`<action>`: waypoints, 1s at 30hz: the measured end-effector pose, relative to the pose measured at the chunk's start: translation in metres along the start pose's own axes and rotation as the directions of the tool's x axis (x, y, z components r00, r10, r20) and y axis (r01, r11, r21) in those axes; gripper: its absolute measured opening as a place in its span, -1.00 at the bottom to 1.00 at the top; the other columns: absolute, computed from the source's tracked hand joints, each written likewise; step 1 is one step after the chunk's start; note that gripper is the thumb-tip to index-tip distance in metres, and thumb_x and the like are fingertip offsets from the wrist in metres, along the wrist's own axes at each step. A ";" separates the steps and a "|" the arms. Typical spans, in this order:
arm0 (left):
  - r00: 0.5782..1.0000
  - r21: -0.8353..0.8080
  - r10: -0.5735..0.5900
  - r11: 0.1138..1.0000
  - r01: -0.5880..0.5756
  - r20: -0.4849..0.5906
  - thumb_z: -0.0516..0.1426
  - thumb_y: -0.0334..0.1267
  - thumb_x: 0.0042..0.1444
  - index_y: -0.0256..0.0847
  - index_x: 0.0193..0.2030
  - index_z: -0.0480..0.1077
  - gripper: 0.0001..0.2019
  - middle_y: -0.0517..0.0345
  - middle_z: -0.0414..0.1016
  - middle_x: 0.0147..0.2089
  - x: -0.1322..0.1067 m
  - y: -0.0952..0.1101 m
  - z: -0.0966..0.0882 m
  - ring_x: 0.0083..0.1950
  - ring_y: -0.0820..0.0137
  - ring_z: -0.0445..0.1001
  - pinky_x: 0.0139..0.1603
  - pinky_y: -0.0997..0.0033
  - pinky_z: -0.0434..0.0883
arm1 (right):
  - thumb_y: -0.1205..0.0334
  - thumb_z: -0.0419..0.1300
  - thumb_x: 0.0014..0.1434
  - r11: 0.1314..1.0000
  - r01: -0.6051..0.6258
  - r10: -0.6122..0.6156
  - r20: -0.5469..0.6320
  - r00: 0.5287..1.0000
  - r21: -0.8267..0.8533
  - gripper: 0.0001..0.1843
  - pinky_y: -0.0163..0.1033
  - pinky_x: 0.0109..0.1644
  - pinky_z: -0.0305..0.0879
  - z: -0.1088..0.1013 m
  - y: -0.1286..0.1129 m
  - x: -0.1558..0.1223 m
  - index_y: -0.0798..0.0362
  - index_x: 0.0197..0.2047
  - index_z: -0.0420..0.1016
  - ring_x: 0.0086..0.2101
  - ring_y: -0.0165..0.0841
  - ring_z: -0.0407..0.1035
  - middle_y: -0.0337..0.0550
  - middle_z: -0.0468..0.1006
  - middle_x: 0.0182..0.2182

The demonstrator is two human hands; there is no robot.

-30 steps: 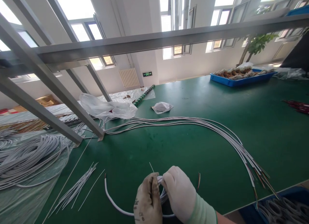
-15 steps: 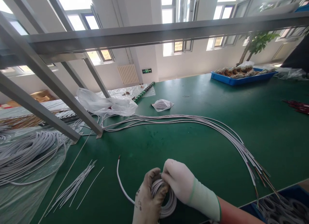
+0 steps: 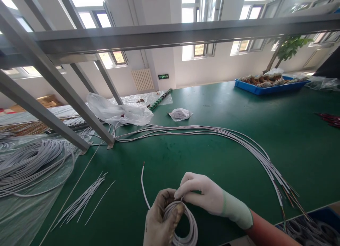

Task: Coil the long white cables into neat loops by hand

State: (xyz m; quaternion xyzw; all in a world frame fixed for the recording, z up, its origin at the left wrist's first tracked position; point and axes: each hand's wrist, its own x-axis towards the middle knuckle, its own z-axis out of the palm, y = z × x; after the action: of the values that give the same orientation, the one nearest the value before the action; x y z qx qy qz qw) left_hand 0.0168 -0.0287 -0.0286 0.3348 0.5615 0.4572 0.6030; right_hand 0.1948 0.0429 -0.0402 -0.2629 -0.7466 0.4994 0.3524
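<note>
My left hand (image 3: 165, 217), in a soiled white glove, is closed around a coil of grey-white cable (image 3: 193, 224), its thumb across the near side of the loops. One free cable end (image 3: 143, 186) with a bare copper-coloured tip sticks out up and left of this hand. At the top of the coil, my right hand (image 3: 200, 193) in a cleaner white glove pinches a thin white tie (image 3: 182, 198) between thumb and forefinger. The tie is mostly hidden by the fingers. To the left, several loose thin white ties (image 3: 81, 200) lie on the green table (image 3: 122, 203).
Long cables (image 3: 212, 130) with stripped ends curve across the table. A big cable coil (image 3: 29, 161) lies on plastic sheeting at left, by grey metal posts (image 3: 71, 104). A blue tray (image 3: 265, 91) stands far right. Below the table edge, a blue bin (image 3: 329, 217) holds coils.
My right hand's fingers have spread and shifted slightly right, still pinching at the coil top. The coil has turned a little, and its free end has swung right and more upright.
</note>
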 end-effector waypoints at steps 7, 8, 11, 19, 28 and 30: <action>0.999 -0.057 -0.011 0.998 0.009 -0.038 0.46 0.19 -0.18 -0.15 -0.18 0.53 -0.45 0.15 0.58 -0.29 -0.005 0.003 0.004 -0.24 0.25 0.53 -0.18 0.30 0.51 | 0.38 0.40 0.18 0.996 -0.056 0.061 -0.078 0.995 0.063 -0.86 -0.28 -0.20 0.39 0.006 0.000 -0.009 0.03 -0.16 0.69 -0.28 -0.37 0.43 -0.19 0.54 -0.24; 0.999 -0.061 -0.014 0.998 0.011 -0.043 0.46 0.19 -0.19 -0.15 -0.18 0.53 -0.44 0.15 0.59 -0.29 -0.006 0.004 0.004 -0.24 0.25 0.53 -0.19 0.30 0.52 | 0.39 0.40 0.16 0.995 -0.074 0.080 -0.089 0.993 0.069 -0.85 -0.28 -0.21 0.39 0.007 -0.001 -0.010 0.04 -0.17 0.69 -0.30 -0.38 0.42 -0.20 0.53 -0.24; 0.998 -0.067 -0.007 0.998 0.004 -0.055 0.48 0.20 -0.24 -0.15 -0.17 0.54 -0.41 0.15 0.59 -0.26 -0.008 0.005 0.006 -0.24 0.25 0.53 -0.20 0.31 0.52 | 0.40 0.39 0.15 0.992 -0.095 0.104 -0.103 0.989 0.088 -0.84 -0.28 -0.23 0.37 0.008 -0.002 -0.011 0.03 -0.18 0.69 -0.31 -0.38 0.40 -0.20 0.51 -0.25; 0.999 -0.052 -0.024 0.998 0.023 -0.023 0.48 0.20 -0.24 -0.16 -0.02 0.49 -0.30 0.13 0.60 -0.23 -0.009 -0.002 0.003 -0.26 0.23 0.54 -0.16 0.24 0.53 | 0.44 0.41 0.12 0.995 -0.049 0.055 -0.069 0.996 0.090 -0.87 -0.33 -0.32 0.30 0.008 -0.003 -0.012 0.05 -0.29 0.61 -0.37 -0.43 0.33 -0.26 0.46 -0.30; 0.981 -0.158 -0.104 0.979 0.130 0.165 0.52 0.11 -0.22 -0.19 -0.04 0.53 -0.36 0.13 0.55 -0.25 0.000 0.002 -0.008 -0.21 0.29 0.48 -0.11 0.26 0.45 | 0.18 0.23 0.42 0.684 0.349 -0.441 0.019 0.897 -0.641 -0.85 -0.20 -0.34 0.07 0.003 -0.012 -0.018 -0.05 -0.15 0.65 -0.44 -0.39 0.23 -0.26 0.48 -0.41; 0.962 -0.168 -0.134 0.970 0.177 0.237 0.53 0.08 -0.24 -0.19 -0.05 0.55 -0.36 0.10 0.56 -0.22 0.002 0.004 -0.011 -0.19 0.29 0.47 -0.09 0.25 0.44 | 0.17 0.19 0.45 0.675 0.407 -0.445 0.100 0.890 -0.615 -0.83 -0.19 -0.30 0.09 -0.001 -0.010 -0.016 -0.07 -0.04 0.63 -0.41 -0.38 0.28 -0.26 0.54 -0.36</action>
State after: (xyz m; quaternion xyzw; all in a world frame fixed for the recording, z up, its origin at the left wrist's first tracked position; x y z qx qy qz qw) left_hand 0.0052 -0.0271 -0.0274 0.2805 0.4691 0.4186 0.7253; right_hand 0.2051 0.0283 -0.0343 -0.1969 -0.8981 0.1217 0.3741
